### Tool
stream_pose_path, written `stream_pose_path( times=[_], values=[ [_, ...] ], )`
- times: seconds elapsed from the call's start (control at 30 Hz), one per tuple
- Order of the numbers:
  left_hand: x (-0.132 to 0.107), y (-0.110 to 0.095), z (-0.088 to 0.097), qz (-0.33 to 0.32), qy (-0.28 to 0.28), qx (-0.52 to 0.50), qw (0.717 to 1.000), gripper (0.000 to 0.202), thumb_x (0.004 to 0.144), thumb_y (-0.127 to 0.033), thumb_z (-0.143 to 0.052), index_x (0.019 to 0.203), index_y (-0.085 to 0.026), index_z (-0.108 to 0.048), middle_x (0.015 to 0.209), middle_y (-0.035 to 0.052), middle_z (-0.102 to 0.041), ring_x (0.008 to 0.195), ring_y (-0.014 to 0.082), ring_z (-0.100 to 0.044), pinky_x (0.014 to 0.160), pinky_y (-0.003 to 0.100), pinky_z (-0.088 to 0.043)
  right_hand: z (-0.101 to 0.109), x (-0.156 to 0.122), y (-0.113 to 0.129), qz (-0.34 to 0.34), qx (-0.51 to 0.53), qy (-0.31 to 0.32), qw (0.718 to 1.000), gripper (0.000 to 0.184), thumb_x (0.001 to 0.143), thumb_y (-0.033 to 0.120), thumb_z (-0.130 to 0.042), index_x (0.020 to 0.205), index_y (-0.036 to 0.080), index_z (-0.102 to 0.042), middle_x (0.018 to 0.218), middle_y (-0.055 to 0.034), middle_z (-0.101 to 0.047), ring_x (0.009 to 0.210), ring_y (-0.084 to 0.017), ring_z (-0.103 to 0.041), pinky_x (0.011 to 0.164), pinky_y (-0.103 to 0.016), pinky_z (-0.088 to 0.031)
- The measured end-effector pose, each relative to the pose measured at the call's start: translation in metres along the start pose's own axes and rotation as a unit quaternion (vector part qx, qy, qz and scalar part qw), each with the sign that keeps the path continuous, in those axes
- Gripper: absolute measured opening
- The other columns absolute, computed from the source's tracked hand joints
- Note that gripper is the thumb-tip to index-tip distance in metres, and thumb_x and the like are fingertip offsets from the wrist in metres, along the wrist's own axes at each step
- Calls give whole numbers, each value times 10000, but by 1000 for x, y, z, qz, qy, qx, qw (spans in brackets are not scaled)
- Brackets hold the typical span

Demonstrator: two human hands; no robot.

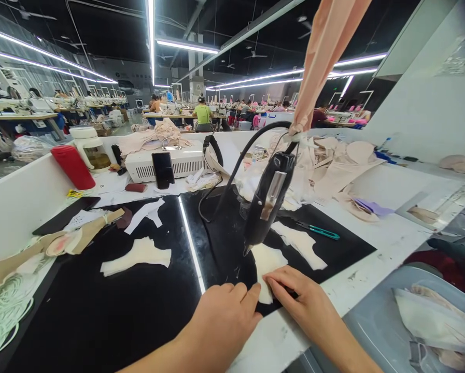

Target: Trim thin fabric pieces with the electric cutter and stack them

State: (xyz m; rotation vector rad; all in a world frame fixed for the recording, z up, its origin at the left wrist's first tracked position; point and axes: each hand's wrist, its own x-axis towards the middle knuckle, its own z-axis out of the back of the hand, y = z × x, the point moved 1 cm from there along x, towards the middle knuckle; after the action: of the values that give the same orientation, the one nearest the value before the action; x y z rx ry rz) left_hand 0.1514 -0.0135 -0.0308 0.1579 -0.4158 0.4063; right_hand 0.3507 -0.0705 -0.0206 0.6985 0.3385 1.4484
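A cream fabric piece (270, 259) lies on the black work surface (139, 305), under the pointed tip of a black handheld tool (269, 199) that hangs on a twisted pink cloth. My right hand (304, 298) pinches the right edge of this piece between thumb and index finger. From the left, my left hand (230, 318) holds the piece's near end with bent fingers; its thumb is partly hidden. Another cream piece (300, 244) rests to the right, beside green-handled thread snips (322, 231). Farther left lies a similar cream stack (137, 256).
A white vented box (139, 168) with a phone (163, 170) against it stands at the back, near a red case (73, 167). The tool's black cable (240, 173) loops over the surface. Pale cord (6, 316) lies left; a grey bin (372, 331) stands right. People work in the distance.
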Motion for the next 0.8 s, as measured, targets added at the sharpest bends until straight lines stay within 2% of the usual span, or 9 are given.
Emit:
stream_pose_path(
  times=[0.17,0.27,0.37,0.47,0.6,0.8],
  values=[
    [3,-4,-6,10,38,19,999,553,956,-517,-709,1339,-135,-599,840,-7,-677,671,188,-653,517,334,-403,1,0,-2,-4,1,4,1000,249,1041,327,-507,994,297,-750,983,-1,-742,891,-169,-717,772,-282,-575],
    [4,-7,-4,25,74,24,997,496,986,-543,-655,1306,-167,-616,841,-9,-652,681,186,-652,532,332,-401,0,-1,-6,7,-8,15,1000,183,1012,361,-567,1013,311,-743,959,3,-732,846,-174,-710,730,-288,-575],
    [4,-9,-2,36,90,32,995,449,1007,-546,-616,1271,-183,-627,834,-6,-625,702,201,-648,537,342,-392,-2,-2,-8,21,-23,10,999,174,998,357,-577,1005,292,-738,962,-17,-730,869,-203,-709,783,-338,-574],
    [3,-9,-2,32,86,36,995,486,1015,-552,-598,1317,-171,-599,834,-1,-619,707,201,-642,548,342,-394,-4,-3,-7,36,-36,-2,999,232,1017,330,-512,977,267,-732,979,-42,-736,907,-231,-711,833,-390,-562],
    [1,-9,-6,18,72,35,997,527,1019,-533,-605,1352,-127,-567,852,10,-637,720,192,-645,558,332,-407,-2,-2,-2,42,-49,-11,998,220,1008,290,-510,937,256,-715,936,-38,-736,872,-224,-711,796,-373,-566],
    [-1,-7,-9,9,0,5,1000,483,976,-443,-687,1295,-92,-597,845,0,-648,698,194,-635,532,358,-422,2,0,2,40,-56,2,998,168,984,289,-564,887,262,-698,864,-15,-724,771,-194,-702,704,-321,-571]
  ],
)
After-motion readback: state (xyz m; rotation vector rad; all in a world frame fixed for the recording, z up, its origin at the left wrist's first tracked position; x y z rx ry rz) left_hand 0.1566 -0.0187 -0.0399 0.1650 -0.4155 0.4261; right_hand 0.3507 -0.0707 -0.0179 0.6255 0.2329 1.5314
